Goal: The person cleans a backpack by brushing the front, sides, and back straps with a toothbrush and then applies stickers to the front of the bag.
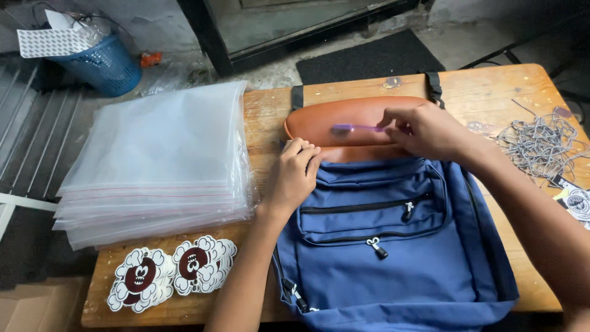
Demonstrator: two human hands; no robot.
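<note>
A blue bag (393, 246) lay flat on the wooden bench (270, 117), its zipped pockets facing up. To its left sat two piles of cloud-shaped stickers (172, 273), and beyond them a stack of clear plastic sleeves (160, 160). The left hand (294, 175) pressed, fingers curled, on the bag's upper edge, grasping nothing. Just past it, the right hand (430, 130) pinched a purple brush (356, 128) whose head rested on the bag's brown leather base (344, 117). A heap of ball chains (541, 144) lay at the far right. A blue basket (104, 64) stood on the floor beyond.
</note>
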